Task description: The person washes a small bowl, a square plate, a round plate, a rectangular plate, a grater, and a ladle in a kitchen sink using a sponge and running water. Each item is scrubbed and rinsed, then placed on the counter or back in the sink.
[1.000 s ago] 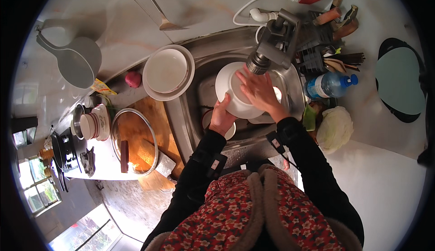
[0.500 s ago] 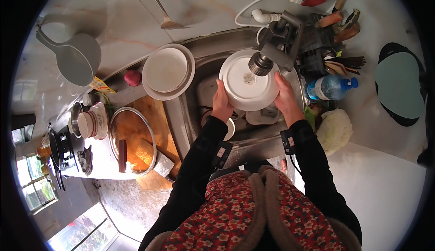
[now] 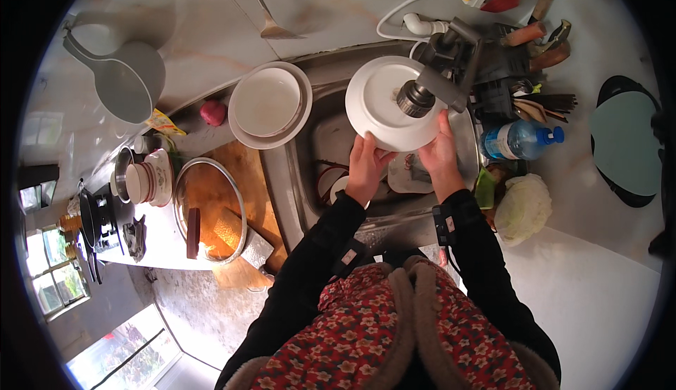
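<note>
A white plate (image 3: 380, 119) is held bottom-up over the sink (image 3: 304, 210), partly under the dark faucet (image 3: 417, 99). My left hand (image 3: 366, 171) grips its near edge, while my right hand (image 3: 441, 154) holds the near right edge; both hands are closed on the rim. Whether water runs from the faucet I cannot tell. Below in the basin, a white bowl (image 3: 341, 189) and a clear plastic container (image 3: 408, 177) are partly hidden by my hands. Left of the basin, a white dish (image 3: 266, 102) sits on a wider one.
Left of the sink lie a wooden cutting board (image 3: 259, 200) with a glass lid (image 3: 210, 210) and a red onion (image 3: 213, 113). To the right stand a blue-capped bottle (image 3: 510, 140), a cabbage (image 3: 522, 210) and a knife rack (image 3: 493, 97). A grey ladle-shaped scoop (image 3: 127, 83) hangs at far left.
The plate has moved farther away and tilted, more of it now under the faucet. My left hand has shifted from its left side to the near edge.
</note>
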Motion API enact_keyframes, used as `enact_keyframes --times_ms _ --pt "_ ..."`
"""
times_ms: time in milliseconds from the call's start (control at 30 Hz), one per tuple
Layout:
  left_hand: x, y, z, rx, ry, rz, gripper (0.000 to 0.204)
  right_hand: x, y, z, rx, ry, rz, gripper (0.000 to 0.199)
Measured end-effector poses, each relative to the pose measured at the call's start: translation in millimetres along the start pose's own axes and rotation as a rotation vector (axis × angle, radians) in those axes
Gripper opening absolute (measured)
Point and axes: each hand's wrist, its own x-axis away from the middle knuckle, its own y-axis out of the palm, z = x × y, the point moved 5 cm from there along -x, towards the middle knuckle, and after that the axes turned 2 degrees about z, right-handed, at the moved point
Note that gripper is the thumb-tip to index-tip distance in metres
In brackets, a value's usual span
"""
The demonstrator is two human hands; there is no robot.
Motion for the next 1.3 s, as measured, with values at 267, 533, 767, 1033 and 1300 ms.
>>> enact_keyframes --times_ms 267,533,767,1033,1300 --pt "26 10 5 0.128 -0.047 -0.065 0.032 10 -14 7 -0.086 0.066 0.169 0.048" --pt "11 -3 6 0.068 -0.133 0.090 0.061 19 -12 11 -0.087 0.066 0.131 0.045" --pt "1 -23 27 -0.045 -0.098 0.121 0.080 18 3 5 -0.030 -0.002 0.051 0.048" --pt "-9 10 34 -0.011 -0.105 -0.020 0.070 55 55 9 1.481 -0.538 -0.362 0.025" --pt "-6 -8 31 0.037 -0.005 0.108 0.044 75 59 46 1.871 -0.696 -0.784 0.050"
